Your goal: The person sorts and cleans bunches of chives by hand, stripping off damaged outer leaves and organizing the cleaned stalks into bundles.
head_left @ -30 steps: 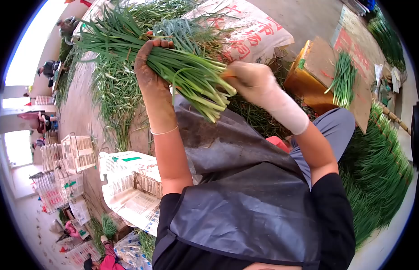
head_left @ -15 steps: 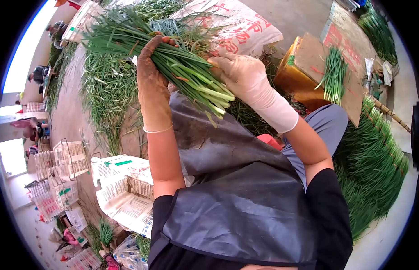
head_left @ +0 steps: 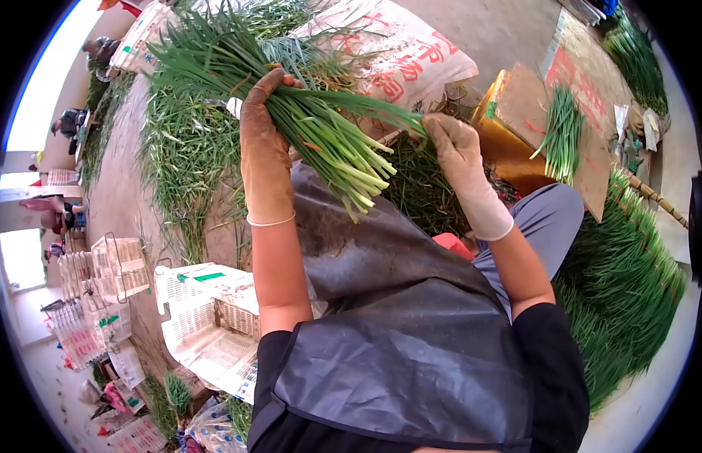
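Note:
My left hand (head_left: 262, 113), in a soiled tan glove, is wrapped round a bunch of garlic chives (head_left: 328, 143). The pale cut ends point down to the right; the green leaves fan out to the upper left. My right hand (head_left: 454, 142), in a pale glove with dirty fingers, pinches the end of a few green chive leaves (head_left: 374, 108). They stretch sideways from the bunch to my fingertips. Both hands are above the dark apron (head_left: 351, 226) over my lap.
Loose chive leaves (head_left: 181, 143) cover the floor at left. A printed sack (head_left: 419, 57) lies ahead. At right, a smaller bunch (head_left: 564, 136) rests on a cardboard-topped box (head_left: 521, 98), above a large chive pile (head_left: 623, 294). White crates (head_left: 207, 317) stand at lower left; people sit farther off.
My right hand has moved right, away from the cut ends, drawing a few leaves out sideways from the bunch. My left hand keeps its hold, shifted slightly down and right.

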Available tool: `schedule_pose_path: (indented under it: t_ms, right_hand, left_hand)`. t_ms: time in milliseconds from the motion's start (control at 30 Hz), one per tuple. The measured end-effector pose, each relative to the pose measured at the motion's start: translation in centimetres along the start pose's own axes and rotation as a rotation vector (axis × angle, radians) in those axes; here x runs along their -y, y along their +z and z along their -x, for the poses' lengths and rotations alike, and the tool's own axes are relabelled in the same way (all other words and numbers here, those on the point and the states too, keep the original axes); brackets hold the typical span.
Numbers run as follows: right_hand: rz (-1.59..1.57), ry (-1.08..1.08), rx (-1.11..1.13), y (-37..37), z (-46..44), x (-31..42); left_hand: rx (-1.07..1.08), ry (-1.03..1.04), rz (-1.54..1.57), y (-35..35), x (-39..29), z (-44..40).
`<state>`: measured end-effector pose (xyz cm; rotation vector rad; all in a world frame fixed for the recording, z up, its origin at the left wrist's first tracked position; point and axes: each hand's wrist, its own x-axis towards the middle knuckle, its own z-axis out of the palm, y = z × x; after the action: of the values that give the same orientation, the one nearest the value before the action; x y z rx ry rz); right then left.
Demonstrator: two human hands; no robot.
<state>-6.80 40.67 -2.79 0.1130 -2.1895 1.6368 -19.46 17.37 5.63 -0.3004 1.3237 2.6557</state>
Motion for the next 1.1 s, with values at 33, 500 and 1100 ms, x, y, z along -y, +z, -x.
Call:
schedule_pose_path:
  t_ms: [33,500,1100]
  right_hand:
    - [-0.200,0.089,-0.038,0.1,0.7,-1.6]
    - [-0.283,0.396,-0.652,-7.7,-4.1,-6.2]
    - [-0.216,0.592,0.250,-2.1,1.1,-6.7]
  left_hand:
    - [-0.002,0.007,0.000,-0.3,-0.3,-0.3]
    - [0.095,0.205,0.231,-1.8,-3.1,3.0]
    - [0.286,0.144,0.321,0.3,-1.5,1.8]
